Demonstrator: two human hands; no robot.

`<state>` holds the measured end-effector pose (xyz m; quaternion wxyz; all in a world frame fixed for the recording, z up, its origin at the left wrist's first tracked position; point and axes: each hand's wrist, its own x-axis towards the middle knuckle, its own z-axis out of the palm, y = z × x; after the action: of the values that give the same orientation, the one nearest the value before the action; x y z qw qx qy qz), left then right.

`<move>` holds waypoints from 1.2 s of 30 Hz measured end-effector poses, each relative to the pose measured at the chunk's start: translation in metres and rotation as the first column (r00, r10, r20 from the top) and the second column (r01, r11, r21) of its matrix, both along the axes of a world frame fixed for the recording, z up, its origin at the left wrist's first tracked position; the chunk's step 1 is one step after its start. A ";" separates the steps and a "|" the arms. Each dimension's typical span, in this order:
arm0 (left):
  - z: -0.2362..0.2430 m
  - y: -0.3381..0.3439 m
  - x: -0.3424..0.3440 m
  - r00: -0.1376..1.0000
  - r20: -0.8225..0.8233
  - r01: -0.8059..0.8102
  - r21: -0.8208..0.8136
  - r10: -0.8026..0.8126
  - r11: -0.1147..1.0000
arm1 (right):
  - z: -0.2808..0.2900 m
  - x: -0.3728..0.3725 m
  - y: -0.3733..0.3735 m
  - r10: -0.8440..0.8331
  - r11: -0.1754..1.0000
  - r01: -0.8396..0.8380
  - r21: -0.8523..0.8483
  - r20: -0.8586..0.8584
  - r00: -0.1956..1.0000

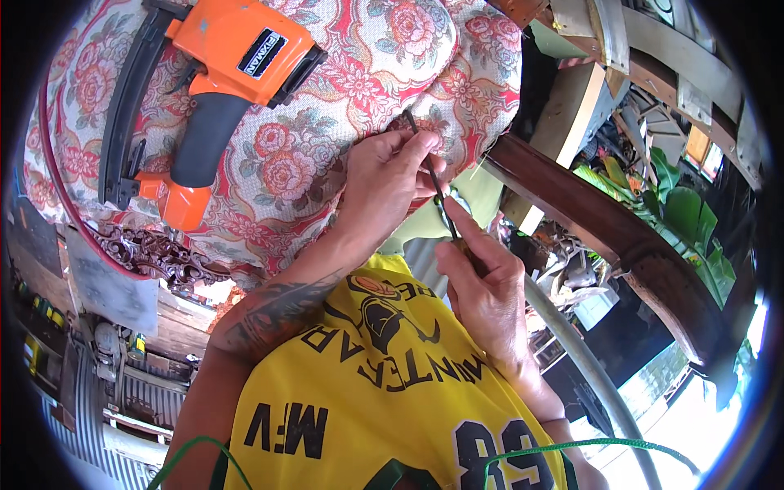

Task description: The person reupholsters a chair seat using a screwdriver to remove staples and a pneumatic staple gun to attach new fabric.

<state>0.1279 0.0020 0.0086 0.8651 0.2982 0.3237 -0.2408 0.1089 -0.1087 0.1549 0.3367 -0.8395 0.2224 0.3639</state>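
Observation:
A screwdriver-like tool point(433, 169) with a long, thin, dark shaft points up at the floral fabric. My right hand point(483, 282) is closed round its handle end, which the fingers mostly hide. Closer to the tip, my left hand point(385, 171) pinches the shaft between thumb and fingers, its side resting on the fabric. The tip meets the floral upholstery point(343, 61) near a fold at the seat's lower edge. Whether it goes under the cloth I cannot tell. Pale green cloth point(478, 196) hangs just below the upholstery, beside the shaft.
An orange and black pneumatic stapler point(237, 49) lies on the upholstery at the upper left, near a red hose point(61, 184). Dark carved wood point(167, 257) lies below it. A curved brown wooden leg point(588, 204) juts out at right, above a grey metal tube point(584, 367).

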 end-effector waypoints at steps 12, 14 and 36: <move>0.002 0.003 0.005 0.998 -0.065 -0.018 -0.101 0.012 0.995 | 0.008 0.009 0.038 -0.054 0.997 0.054 -0.053 -0.007 0.998; -0.002 0.000 0.002 0.995 -0.089 -0.058 -0.111 0.048 0.992 | 0.003 0.008 0.037 -0.067 0.996 0.067 -0.057 -0.008 0.998; -0.003 -0.009 -0.003 0.994 -0.052 -0.092 0.044 0.094 0.995 | -0.038 -0.008 -0.018 -0.116 0.964 0.130 0.231 -0.075 0.990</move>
<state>0.1251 -0.0072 0.0059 0.8599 0.2940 0.3655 -0.2013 0.1010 -0.1267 0.1168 0.4489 -0.7668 0.2395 0.3914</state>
